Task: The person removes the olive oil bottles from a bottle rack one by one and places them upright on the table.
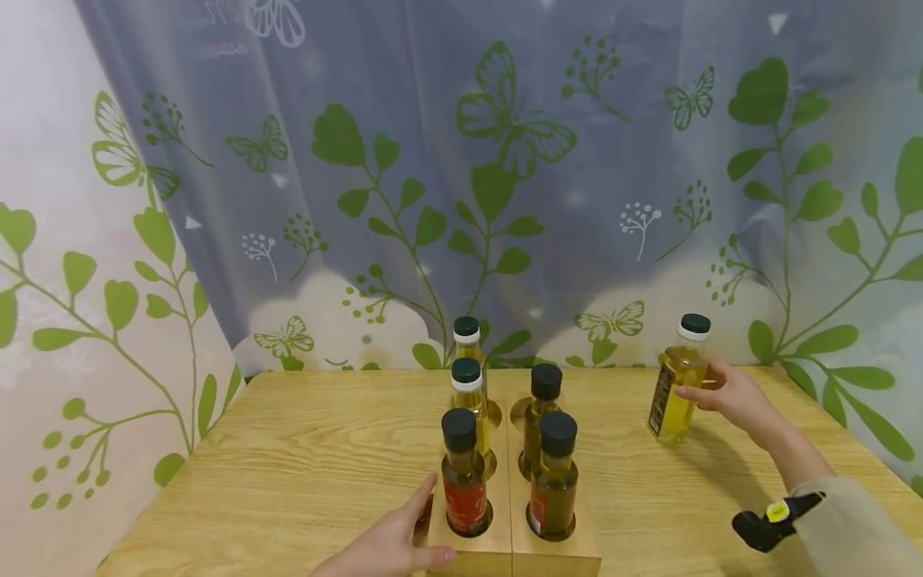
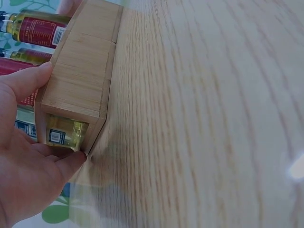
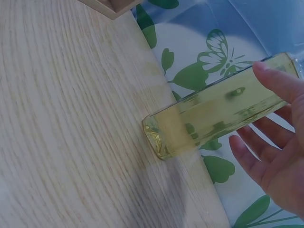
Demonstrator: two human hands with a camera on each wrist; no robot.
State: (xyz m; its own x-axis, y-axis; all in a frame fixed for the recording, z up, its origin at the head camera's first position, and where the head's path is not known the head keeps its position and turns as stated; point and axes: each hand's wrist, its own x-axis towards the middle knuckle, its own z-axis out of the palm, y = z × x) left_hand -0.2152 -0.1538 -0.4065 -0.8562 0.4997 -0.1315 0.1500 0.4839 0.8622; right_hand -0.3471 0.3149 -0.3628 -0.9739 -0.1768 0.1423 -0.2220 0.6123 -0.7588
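Nearest to the camera, the left hand (image 1: 392, 545) lay against the near left corner of the wooden rack (image 1: 505, 553), with the thumb on the front edge and the fingers along the left side; it steadied the block and did not close around it. The left wrist view showed the same: the thumb (image 2: 28, 78) pressed on the wood (image 2: 80, 66), and a bottle base was visible through a hole in the rack.

The rack stood close to the near edge of the table (image 1: 288, 457), so there was little room in front of it. It held five bottles: two with black caps and red labels in the near holes (image 1: 465, 481), (image 1: 554, 485), one dark-capped bottle (image 1: 542, 417) and two yellow ones (image 1: 469, 393) behind them. One hole at the far right (image 1: 521, 410) seemed to be empty, so I judged the work almost finished, with one bottle left.

That sixth bottle (image 1: 678, 385) was well apart on the right, and its base seemed to rest on the table. The right hand (image 1: 728, 397) touched it from behind with fingers only slightly bent (image 3: 275, 80); whether it gripped firmly I cannot tell. Between this bottle and the rack the table was open. Behind it the curtain (image 1: 505, 160) hung close to the far edge.
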